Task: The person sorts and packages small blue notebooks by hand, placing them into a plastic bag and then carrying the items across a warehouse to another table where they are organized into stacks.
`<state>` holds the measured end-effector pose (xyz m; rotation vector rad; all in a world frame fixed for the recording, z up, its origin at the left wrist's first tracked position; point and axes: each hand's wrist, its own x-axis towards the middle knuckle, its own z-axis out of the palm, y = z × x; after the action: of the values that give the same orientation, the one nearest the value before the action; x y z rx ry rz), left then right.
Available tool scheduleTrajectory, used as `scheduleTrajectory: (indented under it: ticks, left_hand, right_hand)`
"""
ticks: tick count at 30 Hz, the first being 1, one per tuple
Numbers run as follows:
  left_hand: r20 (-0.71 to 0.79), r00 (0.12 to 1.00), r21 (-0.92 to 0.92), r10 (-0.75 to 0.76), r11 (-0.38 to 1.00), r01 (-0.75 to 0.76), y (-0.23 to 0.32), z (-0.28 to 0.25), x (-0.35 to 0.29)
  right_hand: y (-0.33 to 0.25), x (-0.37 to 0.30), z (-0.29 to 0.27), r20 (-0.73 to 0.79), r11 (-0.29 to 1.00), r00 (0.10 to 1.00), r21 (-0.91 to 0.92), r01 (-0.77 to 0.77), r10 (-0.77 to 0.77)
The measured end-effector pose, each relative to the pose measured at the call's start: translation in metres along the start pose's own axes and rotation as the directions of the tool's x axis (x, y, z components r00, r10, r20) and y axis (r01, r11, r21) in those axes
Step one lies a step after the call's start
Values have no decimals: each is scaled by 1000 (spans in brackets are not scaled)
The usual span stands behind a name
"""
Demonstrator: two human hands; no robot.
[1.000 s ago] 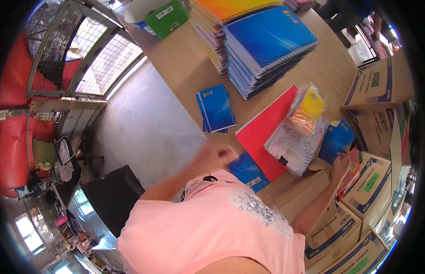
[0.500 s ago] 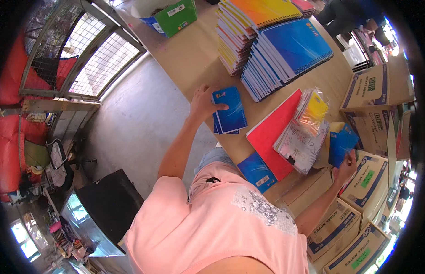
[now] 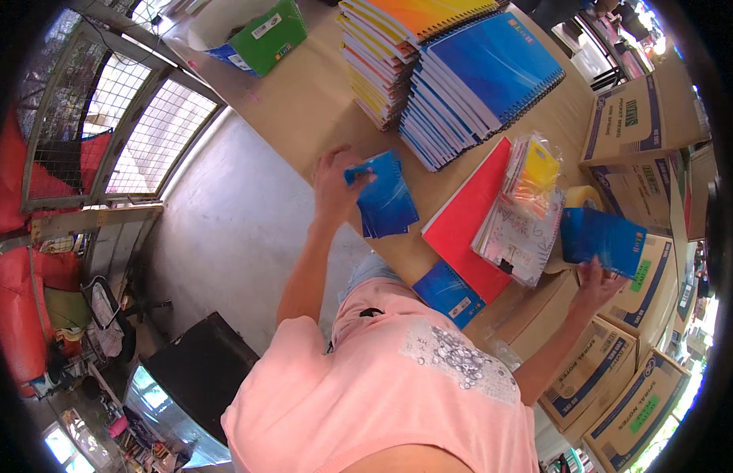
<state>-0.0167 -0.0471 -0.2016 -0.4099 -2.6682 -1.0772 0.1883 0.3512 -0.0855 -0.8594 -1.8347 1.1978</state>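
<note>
My left hand is at the table's near edge, its thumb over the top cover of a small pile of blue pocket notebooks and its fingers curled at their left end. The pile is slightly fanned. Off to the right, my right hand grips small blue notebooks by their near edge, above the cartons. How many it holds I cannot tell. Between the hands lie a red notebook, a spiral notebook with a patterned cover and a clear-wrapped pack with a yellow cover.
Tall stacks of blue spiral notebooks and yellow-orange ones stand at the back. A green box is at the far left. A tape roll and another blue notebook lie nearer. Cartons crowd the right side.
My right hand has shifted slightly right, and its blue notebooks now lie turned more broadly to view. The pile at my left hand has fanned a little. The whole view has shifted slightly.
</note>
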Motion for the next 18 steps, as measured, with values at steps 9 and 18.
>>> scheduleTrajectory:
  ticks: [9,18]
  left_hand:
    - [79,829,-849,-553,399,346,-36,-78,0]
    - [141,825,-973,-548,77,218,-68,-78,-47]
  right_hand:
    - [-44,-103,70,644,810,644,65,-583,412]
    - [-17,-118,147,869,951,428,-133,-280,247]
